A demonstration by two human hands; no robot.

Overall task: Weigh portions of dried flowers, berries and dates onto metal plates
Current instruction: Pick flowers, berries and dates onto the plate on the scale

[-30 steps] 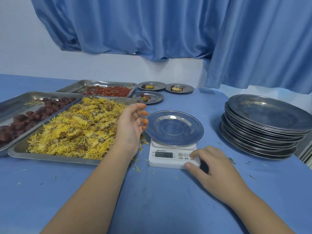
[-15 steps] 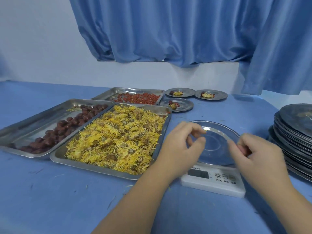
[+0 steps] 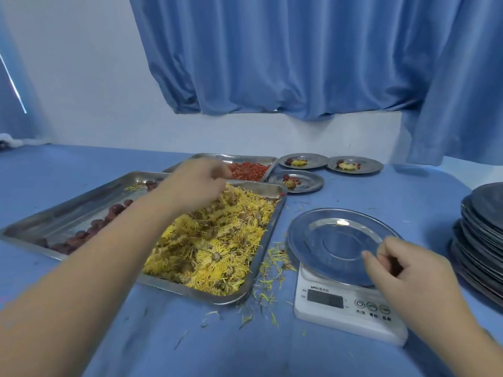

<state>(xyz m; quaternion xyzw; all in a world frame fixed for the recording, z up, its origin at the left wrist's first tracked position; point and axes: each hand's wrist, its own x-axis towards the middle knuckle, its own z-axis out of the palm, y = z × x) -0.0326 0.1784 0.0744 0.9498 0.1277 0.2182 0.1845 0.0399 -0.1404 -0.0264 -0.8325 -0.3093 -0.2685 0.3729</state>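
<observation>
Empty metal plate (image 3: 337,244) sits on the white scale (image 3: 345,308), near right part of the counter (image 3: 272,349). Nothing in the dish but one or two stray petals; display too dim to read. Judged: a fresh portion is about to begin.

Left hand (image 3: 193,186) reaches out over the far end of the flower tray (image 3: 261,270), close to the berry tray (image 3: 245,159) beyond it. Grip curled downward, fingertips bunched; blurred, so whether it pinches flowers, berries or nothing I cannot tell.

Right hand (image 3: 405,270) hovers at the plate's near right rim. Grip loosely pinched, thumb toward forefinger; no clear object between them. Contact with the rim: cannot tell. Probably placed there to steady the plate, or waiting near the scale's buttons.

Layout reads as a work line: three supply trays grouped on the left within the left hand's reach, scale in the middle right, stack of clean plates (image 3: 481,240) at far right, three finished plates (image 3: 328,170) parked at the back out of the way.

Dried flowers (image 3: 215,246): yellow, thread-like petals with brownish centres, heaped loose, filling the tray. Many petals spilt on the counter between tray and scale; light and brittle, likely to shed when lifted. Dates (image 3: 89,229): dark red, wrinkled, in the leftmost tray. Berries (image 3: 247,170): small, bright red. Each finished plate holds a small mixed heap of all three.
</observation>
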